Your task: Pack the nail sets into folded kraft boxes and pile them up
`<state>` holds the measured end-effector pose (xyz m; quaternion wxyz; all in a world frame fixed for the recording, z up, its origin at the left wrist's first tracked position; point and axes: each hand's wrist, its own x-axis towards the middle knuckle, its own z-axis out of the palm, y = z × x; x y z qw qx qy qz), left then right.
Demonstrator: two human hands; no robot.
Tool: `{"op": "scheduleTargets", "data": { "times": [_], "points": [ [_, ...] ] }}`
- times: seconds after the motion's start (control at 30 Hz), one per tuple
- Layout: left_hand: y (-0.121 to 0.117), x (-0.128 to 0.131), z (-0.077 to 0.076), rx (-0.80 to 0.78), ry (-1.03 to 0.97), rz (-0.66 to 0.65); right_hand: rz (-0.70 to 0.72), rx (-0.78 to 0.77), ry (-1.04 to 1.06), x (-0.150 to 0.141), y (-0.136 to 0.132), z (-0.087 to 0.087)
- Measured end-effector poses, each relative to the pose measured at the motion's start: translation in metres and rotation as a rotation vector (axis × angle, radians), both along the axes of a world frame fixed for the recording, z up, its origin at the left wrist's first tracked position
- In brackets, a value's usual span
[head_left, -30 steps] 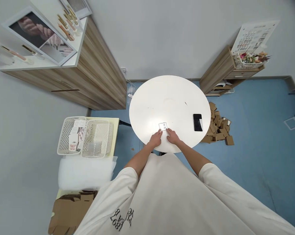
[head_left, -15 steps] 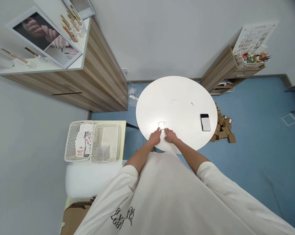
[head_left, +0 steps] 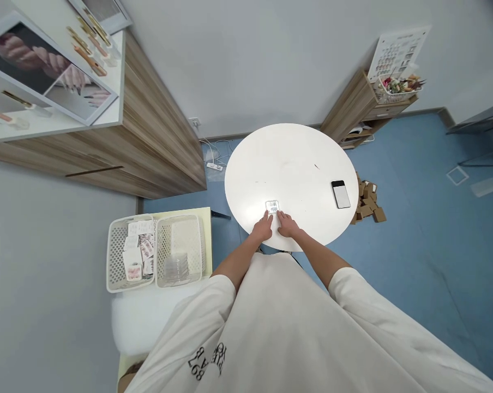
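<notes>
A small clear plastic case is at the near part of the round white table. Rows of small grey marks show in it, too small to make out. My left hand holds its near left corner with thumb and forefinger. At the near right corner, the fingertips of my right hand grip the edge in the same way. Whether the case lies flat or is slightly raised, I cannot tell.
A black and white flat object lies on the table's right side. Left, a basket of cards stands beside a basket with clear plastic pieces. Brown boxes are heaped on the floor. A wooden cabinet stands back left.
The view has shifted slightly. Grey marks in the case now show more plainly. Both hands stay at its near edge, with little visible movement.
</notes>
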<state>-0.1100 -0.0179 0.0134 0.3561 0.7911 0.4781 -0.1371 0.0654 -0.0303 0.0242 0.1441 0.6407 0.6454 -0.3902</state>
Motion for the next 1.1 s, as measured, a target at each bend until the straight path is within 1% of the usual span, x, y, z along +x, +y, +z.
{"op": "scheduleTargets", "data": {
  "times": [0.1,0.2,0.33,0.43,0.53,0.67,0.8,0.93,1.1],
  "points": [
    [-0.006,-0.001,0.001,-0.001,0.000,0.038,-0.030,0.010,0.046,0.003,-0.006,0.001],
    [-0.017,-0.003,0.004,-0.008,0.016,0.057,-0.037,-0.008,0.073,0.010,-0.015,0.003],
    [-0.037,-0.004,0.010,-0.013,0.056,0.101,-0.019,-0.023,0.098,0.023,-0.034,0.007],
    [-0.057,-0.002,0.016,-0.029,0.091,0.143,0.000,-0.037,0.091,0.039,-0.051,0.008],
    [-0.085,0.003,0.020,-0.044,0.108,0.189,0.041,-0.041,0.068,0.060,-0.071,0.007],
    [-0.133,0.012,0.022,-0.022,0.123,0.264,0.151,0.003,0.042,0.089,-0.101,0.005],
    [-0.181,0.022,0.027,0.011,0.132,0.337,0.235,0.063,0.024,0.104,-0.129,0.006],
    [-0.221,0.023,0.037,0.006,0.137,0.399,0.267,0.069,0.024,0.102,-0.151,0.012],
    [-0.256,0.007,0.050,0.041,0.159,0.493,0.312,0.074,0.084,0.078,-0.169,0.020]
  ]
}}
